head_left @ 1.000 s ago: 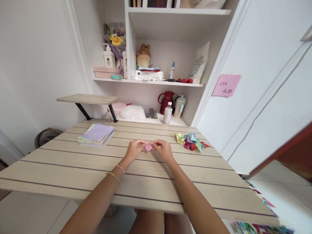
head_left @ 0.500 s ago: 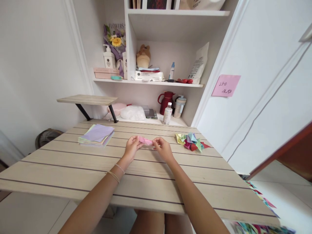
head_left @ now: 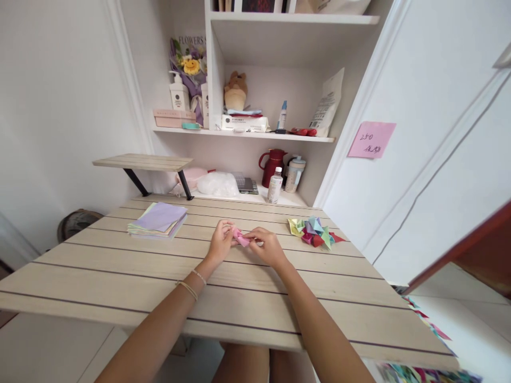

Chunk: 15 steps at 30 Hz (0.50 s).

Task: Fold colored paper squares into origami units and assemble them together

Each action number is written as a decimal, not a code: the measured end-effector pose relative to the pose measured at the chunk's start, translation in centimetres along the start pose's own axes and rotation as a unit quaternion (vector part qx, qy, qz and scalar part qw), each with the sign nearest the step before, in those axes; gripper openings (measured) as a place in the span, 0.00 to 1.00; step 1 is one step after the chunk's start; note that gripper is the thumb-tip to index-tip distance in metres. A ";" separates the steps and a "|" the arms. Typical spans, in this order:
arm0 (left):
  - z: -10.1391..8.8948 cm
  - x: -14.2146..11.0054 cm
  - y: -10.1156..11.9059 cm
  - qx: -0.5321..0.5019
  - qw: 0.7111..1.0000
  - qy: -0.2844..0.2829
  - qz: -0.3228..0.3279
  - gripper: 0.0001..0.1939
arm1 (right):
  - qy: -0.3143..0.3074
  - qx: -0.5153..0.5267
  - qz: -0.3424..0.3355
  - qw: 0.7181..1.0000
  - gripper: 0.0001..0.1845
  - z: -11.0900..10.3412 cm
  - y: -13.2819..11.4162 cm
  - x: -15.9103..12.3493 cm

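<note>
A small piece of folded pink paper [head_left: 240, 238] is held between both hands over the middle of the table. My left hand [head_left: 222, 242] pinches its left end, with the fingers curled round it. On the other side, the thumb and fingers of my right hand [head_left: 265, 244] close on its right end. The paper looks twisted or tilted, and the fingers hide part of it. To the right of my hands lies a pile of folded paper pieces [head_left: 313, 231] in several colours. A stack of paper sheets [head_left: 157, 220], lilac on top, sits at the left.
The slatted wooden table [head_left: 247, 298] has a small raised shelf [head_left: 143, 162] at its back left. Behind stand a plastic bottle [head_left: 274, 186], a red jug [head_left: 273, 167] and a cup [head_left: 294, 174]. More coloured folded paper [head_left: 429, 373] lies below the table's right edge.
The pink paper has turned from lying nearly level to slanting down to the right. My hands have drawn closer together, and the right fingers now reach over the paper.
</note>
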<state>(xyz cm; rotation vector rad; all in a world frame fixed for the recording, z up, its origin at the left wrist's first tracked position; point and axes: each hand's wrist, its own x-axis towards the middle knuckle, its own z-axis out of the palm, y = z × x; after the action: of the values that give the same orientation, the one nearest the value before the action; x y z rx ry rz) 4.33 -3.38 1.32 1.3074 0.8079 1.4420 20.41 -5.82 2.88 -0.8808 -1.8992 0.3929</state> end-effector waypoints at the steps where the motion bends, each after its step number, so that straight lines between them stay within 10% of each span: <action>1: -0.1 0.0 0.1 0.003 1.000 -0.006 0.005 0.17 | -0.009 -0.011 -0.007 1.000 0.15 0.0 -0.1 0.0; 15: -0.3 -0.1 0.5 0.016 1.000 0.001 -0.006 0.09 | -0.022 -0.111 0.028 0.993 0.05 -0.2 0.7 -0.1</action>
<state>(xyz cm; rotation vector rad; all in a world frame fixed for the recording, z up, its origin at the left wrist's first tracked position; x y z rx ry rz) 3.93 -3.57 1.75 1.3239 0.8422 1.4270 20.87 -5.43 2.51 -1.0817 -1.9877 0.2400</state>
